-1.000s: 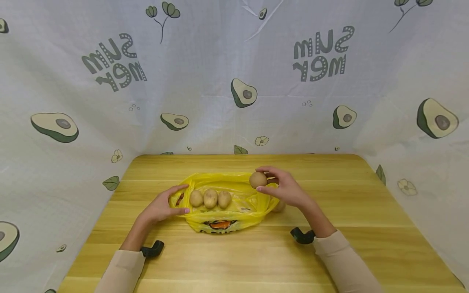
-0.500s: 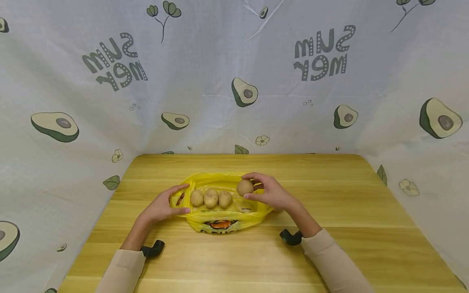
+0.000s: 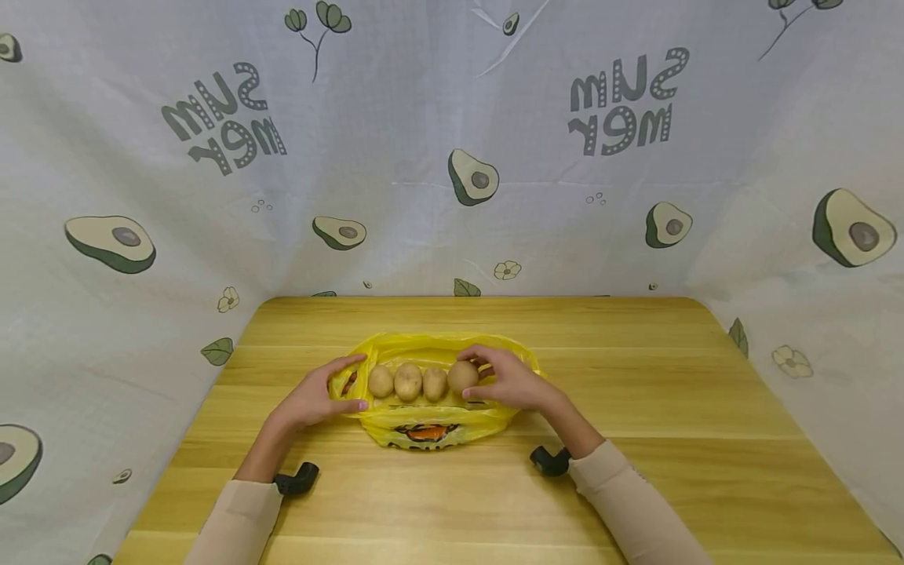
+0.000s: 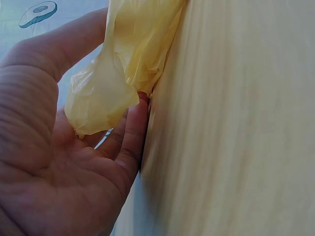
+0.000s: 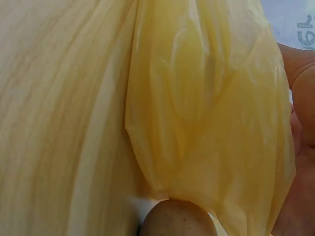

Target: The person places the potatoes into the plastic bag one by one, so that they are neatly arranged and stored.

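Observation:
A yellow plastic bag lies on the table with its mouth spread open. Three potatoes sit in a row inside it. My left hand holds the bag's left end, the fingers behind the plastic and the thumb on the near side; in the left wrist view a loose fold of yellow film hangs between them. Inside the bag's right half, my right hand grips a rounder brown potato right beside the row. The bag's wall covers most of that hand in the right wrist view.
Another potato lies outside the bag's right end, showing in the right wrist view and hidden by the hand and bag in the head view. The wooden table is backed by a white curtain printed with avocados.
My right hand has carried the brown potato left and down, from above the bag's right rim to the end of the row inside. My left hand has stayed on the bag.

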Demonstrator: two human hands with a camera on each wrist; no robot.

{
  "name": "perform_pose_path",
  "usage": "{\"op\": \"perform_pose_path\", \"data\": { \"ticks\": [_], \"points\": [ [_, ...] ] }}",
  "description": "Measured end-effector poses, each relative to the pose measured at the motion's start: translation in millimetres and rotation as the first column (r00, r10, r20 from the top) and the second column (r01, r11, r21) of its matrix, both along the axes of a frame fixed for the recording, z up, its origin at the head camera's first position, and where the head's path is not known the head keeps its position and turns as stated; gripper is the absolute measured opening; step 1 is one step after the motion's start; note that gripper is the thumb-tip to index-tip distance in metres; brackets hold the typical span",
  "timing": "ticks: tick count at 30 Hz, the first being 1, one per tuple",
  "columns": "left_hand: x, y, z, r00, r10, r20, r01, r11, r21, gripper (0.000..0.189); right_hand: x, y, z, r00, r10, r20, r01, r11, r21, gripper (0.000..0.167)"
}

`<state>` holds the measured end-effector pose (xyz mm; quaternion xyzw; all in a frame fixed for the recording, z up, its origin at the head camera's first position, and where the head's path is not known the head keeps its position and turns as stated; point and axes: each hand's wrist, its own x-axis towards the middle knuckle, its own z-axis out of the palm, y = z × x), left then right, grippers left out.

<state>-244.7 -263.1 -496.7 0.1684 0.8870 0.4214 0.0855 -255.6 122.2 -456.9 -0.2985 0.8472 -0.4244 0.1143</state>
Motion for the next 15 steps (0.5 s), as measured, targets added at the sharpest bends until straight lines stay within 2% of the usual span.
{"op": "perform_pose_path", "data": {
  "ticks": [9, 15],
  "points": [
    [-10.3, -4.0, -3.6, 1.0, -0.019, 0.0, 0.019, 1.0, -0.008, 0.085, -6.7, -6, -6.6, 1.0, 0.026, 0.001, -0.026, 0.998, 0.057, 0.05],
    [-15.4, -6.2, -1.2, 1.0, -0.024, 0.006, 0.024, 1.0, -0.008, 0.085, -10.1, -8, -7.2, 0.999, 0.051, -0.017, -0.049, 0.994, 0.096, 0.051]
  ]
}}
